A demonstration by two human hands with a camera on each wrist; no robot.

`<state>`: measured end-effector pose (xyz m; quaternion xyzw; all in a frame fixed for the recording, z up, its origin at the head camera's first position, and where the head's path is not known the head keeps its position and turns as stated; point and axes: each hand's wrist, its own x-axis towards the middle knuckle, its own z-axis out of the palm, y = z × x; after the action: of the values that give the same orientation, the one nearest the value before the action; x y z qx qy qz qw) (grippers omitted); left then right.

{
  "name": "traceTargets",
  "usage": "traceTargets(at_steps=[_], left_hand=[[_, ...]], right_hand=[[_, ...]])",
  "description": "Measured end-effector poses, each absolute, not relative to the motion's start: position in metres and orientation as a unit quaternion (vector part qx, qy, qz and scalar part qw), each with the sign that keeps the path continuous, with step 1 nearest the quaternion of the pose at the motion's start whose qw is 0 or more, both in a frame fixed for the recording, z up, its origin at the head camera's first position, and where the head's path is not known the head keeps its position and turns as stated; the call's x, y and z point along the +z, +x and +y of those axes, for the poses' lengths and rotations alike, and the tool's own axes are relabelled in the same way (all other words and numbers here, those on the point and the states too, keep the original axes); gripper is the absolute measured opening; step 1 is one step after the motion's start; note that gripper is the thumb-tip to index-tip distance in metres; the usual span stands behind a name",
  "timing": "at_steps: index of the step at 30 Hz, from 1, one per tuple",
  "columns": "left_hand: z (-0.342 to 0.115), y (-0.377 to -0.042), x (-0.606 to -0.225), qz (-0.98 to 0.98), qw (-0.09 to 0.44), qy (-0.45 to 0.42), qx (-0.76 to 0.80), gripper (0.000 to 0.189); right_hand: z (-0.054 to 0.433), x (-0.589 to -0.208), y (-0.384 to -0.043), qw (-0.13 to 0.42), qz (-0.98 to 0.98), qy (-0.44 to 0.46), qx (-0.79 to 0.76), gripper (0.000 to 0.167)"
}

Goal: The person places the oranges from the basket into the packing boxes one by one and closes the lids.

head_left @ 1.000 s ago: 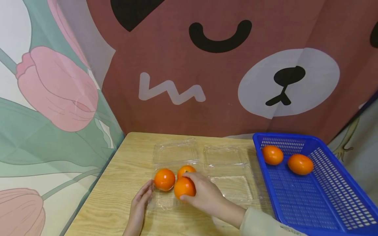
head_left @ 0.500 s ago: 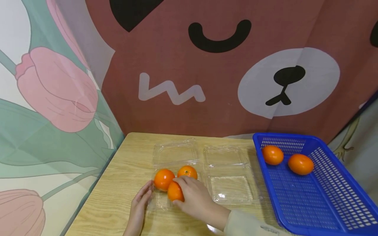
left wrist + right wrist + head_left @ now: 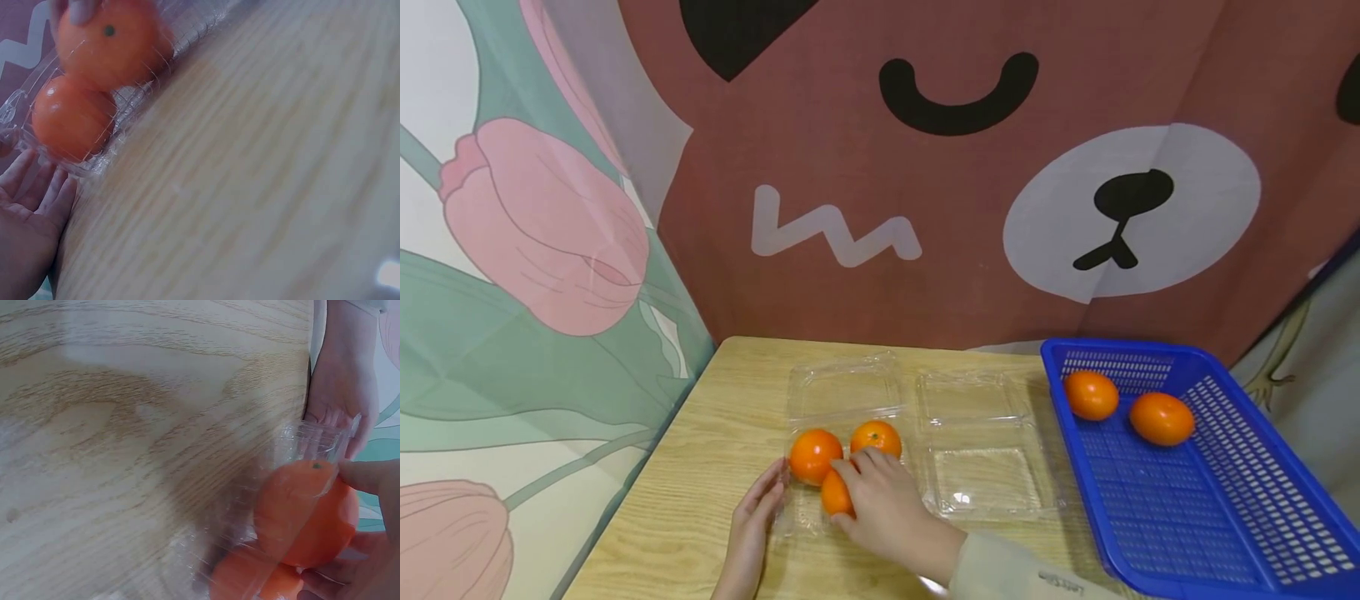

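Note:
My right hand (image 3: 891, 512) grips an orange (image 3: 836, 494) by its right side, fingers over the top and thumb at the front. That orange is in the near part of a clear plastic clamshell box (image 3: 803, 518), whose lid (image 3: 846, 390) lies folded back. Two more oranges are in the box: one at the left (image 3: 816, 457), another at the back right (image 3: 877, 435). Against the box's left wall, my left hand (image 3: 754, 521) rests its straight fingers. In the right wrist view, thumb and fingers hold the orange (image 3: 306, 515) behind the clear wall.
A second clear clamshell box (image 3: 988, 479) lies open to the right, with nothing in it. Beyond it stands a blue plastic basket (image 3: 1078, 500) with two oranges (image 3: 1162, 418) at its far end. A printed cloth (image 3: 820, 300) hangs behind the wooden table (image 3: 677, 500).
My right hand has moved left and slightly down with its orange, bringing it into the near part of the box. The back orange shows more fully. My left hand has stayed put.

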<state>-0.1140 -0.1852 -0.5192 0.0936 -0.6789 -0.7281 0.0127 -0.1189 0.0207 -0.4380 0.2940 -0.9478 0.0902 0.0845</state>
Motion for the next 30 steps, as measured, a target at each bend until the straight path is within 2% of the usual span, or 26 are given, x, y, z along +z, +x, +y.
traceTargets(at_steps=[7, 12, 26, 30], left_hand=[[-0.186, -0.114, -0.518, -0.684, -0.001, 0.104, -0.722, 0.055], [-0.186, -0.114, -0.518, -0.681, 0.0, 0.101, -0.725, 0.054], [-0.187, -0.114, -0.518, -0.681, 0.0, 0.092, -0.726, 0.053], [-0.186, -0.114, -0.519, -0.681, 0.006, 0.09, -0.727, 0.053]], right_hand=[[0.02, -0.442, -0.12, 0.065, -0.952, 0.29, 0.075, 0.067], [0.021, -0.442, -0.121, 0.073, -0.949, 0.298, 0.073, 0.065], [0.021, -0.44, -0.124, 0.121, -0.934, 0.322, 0.099, 0.047], [0.021, -0.434, -0.126, 0.12, -0.931, 0.325, 0.119, 0.042]])
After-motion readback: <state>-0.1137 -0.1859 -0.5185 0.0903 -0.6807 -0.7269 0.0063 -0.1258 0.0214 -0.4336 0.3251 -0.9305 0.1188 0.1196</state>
